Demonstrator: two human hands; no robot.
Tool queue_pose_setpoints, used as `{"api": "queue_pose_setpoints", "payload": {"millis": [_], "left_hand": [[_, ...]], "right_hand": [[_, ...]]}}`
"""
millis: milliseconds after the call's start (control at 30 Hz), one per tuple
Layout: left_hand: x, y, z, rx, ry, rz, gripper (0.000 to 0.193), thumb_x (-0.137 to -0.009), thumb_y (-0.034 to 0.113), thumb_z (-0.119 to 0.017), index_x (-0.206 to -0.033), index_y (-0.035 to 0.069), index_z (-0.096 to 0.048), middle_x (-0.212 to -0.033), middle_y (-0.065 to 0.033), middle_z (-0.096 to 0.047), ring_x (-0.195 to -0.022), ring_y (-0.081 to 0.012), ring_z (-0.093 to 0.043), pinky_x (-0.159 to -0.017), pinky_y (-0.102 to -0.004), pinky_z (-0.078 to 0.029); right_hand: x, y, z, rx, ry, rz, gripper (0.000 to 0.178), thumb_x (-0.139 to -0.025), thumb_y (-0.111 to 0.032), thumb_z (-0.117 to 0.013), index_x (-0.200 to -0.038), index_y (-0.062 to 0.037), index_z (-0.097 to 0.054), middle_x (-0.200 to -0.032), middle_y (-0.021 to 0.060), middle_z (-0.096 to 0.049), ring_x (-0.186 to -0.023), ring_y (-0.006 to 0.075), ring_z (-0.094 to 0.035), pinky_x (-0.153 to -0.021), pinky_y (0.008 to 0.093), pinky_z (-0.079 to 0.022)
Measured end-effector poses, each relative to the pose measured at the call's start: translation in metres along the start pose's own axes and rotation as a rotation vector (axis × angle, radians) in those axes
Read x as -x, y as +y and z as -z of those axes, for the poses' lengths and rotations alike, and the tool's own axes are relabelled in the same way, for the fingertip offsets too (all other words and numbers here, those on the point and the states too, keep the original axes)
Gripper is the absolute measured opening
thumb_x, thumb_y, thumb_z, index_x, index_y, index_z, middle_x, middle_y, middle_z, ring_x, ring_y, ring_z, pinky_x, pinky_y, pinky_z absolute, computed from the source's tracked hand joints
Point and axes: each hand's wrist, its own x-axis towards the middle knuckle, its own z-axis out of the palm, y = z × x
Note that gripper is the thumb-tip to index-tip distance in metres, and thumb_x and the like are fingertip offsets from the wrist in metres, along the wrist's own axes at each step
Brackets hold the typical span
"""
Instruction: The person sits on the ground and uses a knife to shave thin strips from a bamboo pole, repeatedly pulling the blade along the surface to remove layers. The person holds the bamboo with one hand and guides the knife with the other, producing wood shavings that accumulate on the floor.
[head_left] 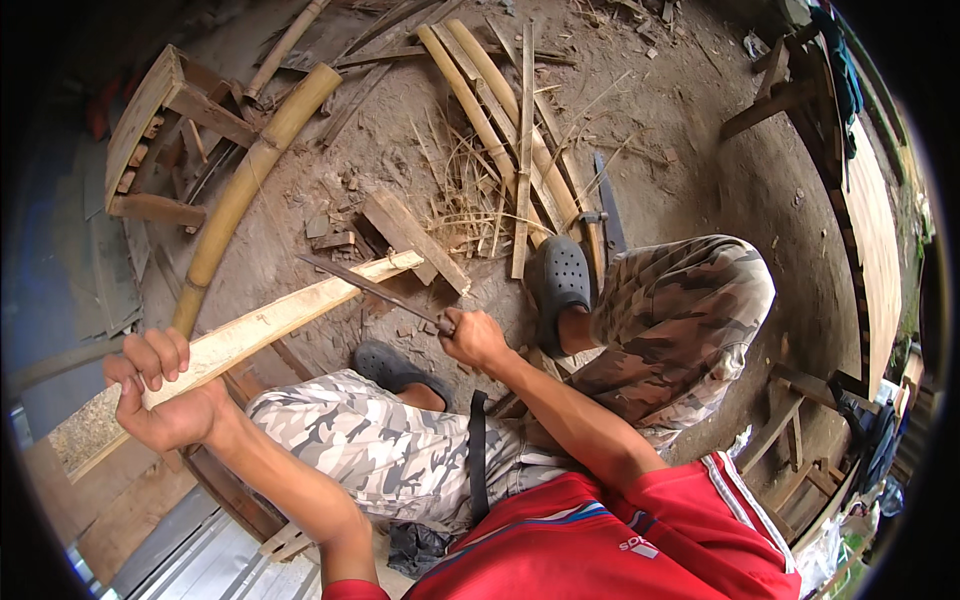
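My left hand [165, 390] is closed around a long, pale split bamboo piece [275, 315], which slants from the lower left up toward the middle. Its far end lies over a rough wooden block [410, 235] on the ground. In my closed right hand [475, 338] is the handle of a machete [375, 290] with a long dark blade. That blade crosses the bamboo close to its far end; whether it touches or is apart from the surface I cannot tell.
A thick bamboo pole [245, 190] leans beside a wooden frame [155, 205] at left. More bamboo lengths [480, 100], shavings and scraps litter the dirt ahead. A hammer [594, 235] and a saw [608, 205] lie near my right shoe [563, 280]. A bench [870, 260] stands at right.
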Motion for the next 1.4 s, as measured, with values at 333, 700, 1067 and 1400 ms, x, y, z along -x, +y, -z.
{"api": "queue_pose_setpoints", "payload": {"millis": [333, 700, 1067, 1400], "left_hand": [[-0.006, -0.003, -0.003, 0.01, -0.025, 0.014, 0.018, -0.085, 0.021, -0.045, -0.074, 0.015, -0.032, -0.061, 0.0016, -0.03, -0.05, -0.009, -0.027, -0.05, -0.0256, -0.026], [0.003, 0.003, 0.001, 0.053, -0.064, 0.027, 0.016, -0.084, 0.02, -0.046, -0.076, 0.016, -0.032, -0.065, 0.0008, -0.03, -0.054, -0.0094, -0.03, -0.054, -0.0255, -0.027], [0.0, 0.003, 0.002, 0.077, -0.146, 0.031, 0.019, -0.082, 0.019, -0.047, -0.076, 0.016, -0.03, -0.065, 0.0006, -0.031, -0.055, -0.0092, -0.028, -0.055, -0.0265, -0.025], [0.016, -0.002, 0.019, 0.157, -0.249, 0.053, 0.026, -0.079, 0.022, -0.053, -0.075, 0.015, -0.028, -0.066, -0.0005, -0.031, -0.056, -0.0108, -0.026, -0.057, -0.0283, -0.023]], "right_hand": [[0.007, 0.043, -0.015, -0.068, -0.034, -0.361, 0.035, -0.079, -0.024, -0.059, -0.091, 0.0061, -0.071, -0.093, 0.0321, -0.068, -0.092, 0.0457, -0.067, -0.083, 0.0492, -0.054], [0.013, -0.009, 0.002, -0.058, -0.079, -0.145, 0.033, -0.082, -0.027, -0.062, -0.095, 0.002, -0.07, -0.09, 0.0296, -0.069, -0.089, 0.0446, -0.068, -0.081, 0.0502, -0.054], [0.009, 0.005, -0.019, -0.14, -0.063, -0.178, 0.027, -0.081, -0.025, -0.061, -0.094, -0.0022, -0.065, -0.087, 0.0295, -0.067, -0.089, 0.0472, -0.065, -0.083, 0.0531, -0.051], [0.004, -0.044, -0.003, -0.199, 0.012, -0.015, 0.024, -0.08, -0.025, -0.062, -0.09, -0.0032, -0.064, -0.078, 0.0286, -0.065, -0.079, 0.0484, -0.064, -0.076, 0.0544, -0.052]]}}
